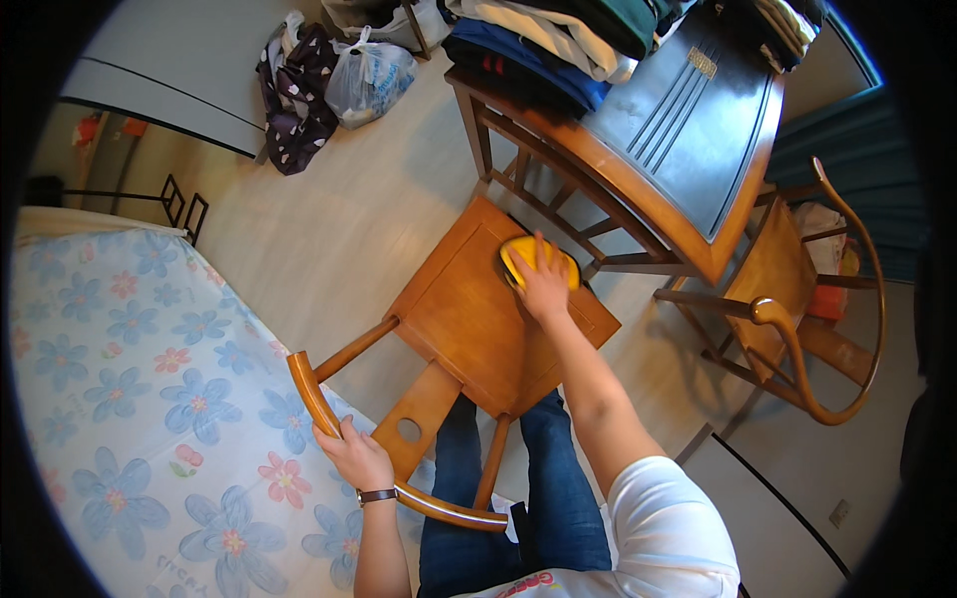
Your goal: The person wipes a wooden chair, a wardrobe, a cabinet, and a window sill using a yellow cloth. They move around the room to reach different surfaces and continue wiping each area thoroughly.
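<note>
A wooden chair (478, 299) stands before me, its seat towards the table and its curved top rail (448, 510) nearest my body. My left hand (357, 452), with a watch strap at the wrist, is closed around the top rail. Under the spread fingers of my right hand (542, 276) lies a yellow item with a dark rim (572, 273), on the seat near its far edge; whether it is a cloth or a pad I cannot tell. The chair's back splat (415, 433) has a round hole.
A bed with a flowered cover (134, 359) fills the left. Beyond the chair stands a wooden table (673, 149) with folded clothes (553, 45). Another wooden chair (777, 261) is at the right. A tied plastic bag (370, 78) and a dark patterned bag (299, 97) lie on the floor.
</note>
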### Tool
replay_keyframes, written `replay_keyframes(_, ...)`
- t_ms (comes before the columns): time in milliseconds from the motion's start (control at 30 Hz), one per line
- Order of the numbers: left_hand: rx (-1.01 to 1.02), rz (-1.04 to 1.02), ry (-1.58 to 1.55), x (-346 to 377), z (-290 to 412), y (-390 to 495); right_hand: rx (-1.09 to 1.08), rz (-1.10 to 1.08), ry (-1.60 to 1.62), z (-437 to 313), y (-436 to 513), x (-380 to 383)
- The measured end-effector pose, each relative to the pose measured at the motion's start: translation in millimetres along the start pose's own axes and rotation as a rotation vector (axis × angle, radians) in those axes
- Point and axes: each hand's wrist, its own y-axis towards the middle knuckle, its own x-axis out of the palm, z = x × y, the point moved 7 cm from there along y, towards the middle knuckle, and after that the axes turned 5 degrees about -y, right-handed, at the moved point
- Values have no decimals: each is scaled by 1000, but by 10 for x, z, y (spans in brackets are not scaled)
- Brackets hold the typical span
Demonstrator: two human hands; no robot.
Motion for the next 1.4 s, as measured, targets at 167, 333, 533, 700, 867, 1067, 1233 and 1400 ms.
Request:
replay_keyframes(167,-39,-31,-110,-26,30,2,52,-66,-126,325,-1366,74)
replay_keyframes(333,-21,-30,-142,-24,245,48,-155,-300,-103,-248,-1908,567)
replay_keyframes(533,23,-6,-198,-75,492,75,-429,-425,-97,-814,-1519,870)
replay_keyframes(700,62,21,-216,-87,739,130,162,-257,522,14,-1470,517)
replay_keyframes(867,50,35,-325,-88,942,175,535,-231,1029,620,-2106,-15)
replay_keyframes(1067,47,27,-320,-58,1177,221,818,-42,1432,466,-2586,-664)
replay_keyframes(1233,57,28,-297,-66,1252,260,790,86,1405,188,-2588,-1289)
replay_keyframes(1400,100,119,-359,-148,1239,217,500,218,1235,-315,-2286,-1991)
